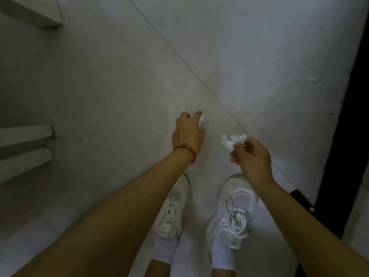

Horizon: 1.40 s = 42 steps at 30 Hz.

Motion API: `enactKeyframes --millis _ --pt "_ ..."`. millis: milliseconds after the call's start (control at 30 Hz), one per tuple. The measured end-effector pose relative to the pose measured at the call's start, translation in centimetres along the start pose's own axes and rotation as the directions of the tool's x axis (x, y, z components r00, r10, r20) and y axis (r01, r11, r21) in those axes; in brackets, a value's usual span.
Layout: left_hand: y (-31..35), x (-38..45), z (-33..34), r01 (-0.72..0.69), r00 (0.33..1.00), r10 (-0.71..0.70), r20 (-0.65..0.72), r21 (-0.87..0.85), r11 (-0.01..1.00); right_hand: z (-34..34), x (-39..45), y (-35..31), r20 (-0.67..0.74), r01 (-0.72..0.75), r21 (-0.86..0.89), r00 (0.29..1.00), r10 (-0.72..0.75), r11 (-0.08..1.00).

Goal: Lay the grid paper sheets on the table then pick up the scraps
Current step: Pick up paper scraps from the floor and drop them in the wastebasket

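Grey floor (103, 86) fills my feed, pale and tiled, with one thin seam running diagonally from the top down toward the right. Far left I've got pale slats (24, 144) poking in from the edge, one above the other, and another pale ledge in the top left corner.

Moving in, the left forearm stretches long from the bottom left corner up toward centre, a red beaded bracelet (184, 149) with a couple of blue beads round the wrist. The left hand (188, 130) is reaching down, back of the hand toward me, fingers curled around a crumpled white scrap (203, 119) that peeks out at its upper right side, right by the floor seam. I can't tell whether that scrap has left the floor.

Below, two white lace-up sneakers (234, 208) with white socks stand side by side, toes pointing up the frame.

Over to the right hand (253, 156): arm coming in from the bottom right corner, wrist bent, thumb and fingertips pinching a second crumpled white scrap (233, 141), held just above and left of the knuckles, clear of the floor. The other fingers tuck in loosely beneath.

Far right, a dark vertical band (347, 124) edges the floor.
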<state>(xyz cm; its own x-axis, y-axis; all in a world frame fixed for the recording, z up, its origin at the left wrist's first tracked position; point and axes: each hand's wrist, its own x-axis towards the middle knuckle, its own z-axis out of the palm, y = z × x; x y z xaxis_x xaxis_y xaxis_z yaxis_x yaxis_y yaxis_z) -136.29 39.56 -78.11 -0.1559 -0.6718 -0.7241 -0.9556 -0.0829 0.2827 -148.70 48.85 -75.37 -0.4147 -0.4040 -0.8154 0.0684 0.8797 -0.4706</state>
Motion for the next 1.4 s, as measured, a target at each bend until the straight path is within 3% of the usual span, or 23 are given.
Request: enactKeyframes --millis 133,233,533,867,1400 --pt "-1.3 1.4 2.7 -0.078 0.982 0.085 -0.167 0.053 0.996 1.7 1.1 2.1 -0.042 -0.006 0.081 0.999 0.01 0.997" --pt "-2.5 1.7 3.5 -0.177 0.965 0.167 -0.203 -0.037 0.983 2.3 1.3 3.1 -0.075 -0.021 0.121 0.997 0.03 0.992" --pt "-2.2 -2.7 -1.0 0.028 0.985 -0.092 -0.147 -0.388 0.921 1.1 -3.5 0.2 -0.082 -0.054 0.145 0.994 0.066 0.988" --pt "4.9 -16.2 -16.6 0.124 0.967 -0.244 -0.08 -0.688 0.715 -7.4 -17.6 -12.1 -0.115 -0.043 0.157 0.992 0.061 0.987" --pt "17.8 -39.9 -39.8 -0.115 0.925 -0.284 -0.253 -0.897 0.426 -20.9 -40.8 -30.1 -0.172 0.164 0.212 0.977 -0.128 0.963"
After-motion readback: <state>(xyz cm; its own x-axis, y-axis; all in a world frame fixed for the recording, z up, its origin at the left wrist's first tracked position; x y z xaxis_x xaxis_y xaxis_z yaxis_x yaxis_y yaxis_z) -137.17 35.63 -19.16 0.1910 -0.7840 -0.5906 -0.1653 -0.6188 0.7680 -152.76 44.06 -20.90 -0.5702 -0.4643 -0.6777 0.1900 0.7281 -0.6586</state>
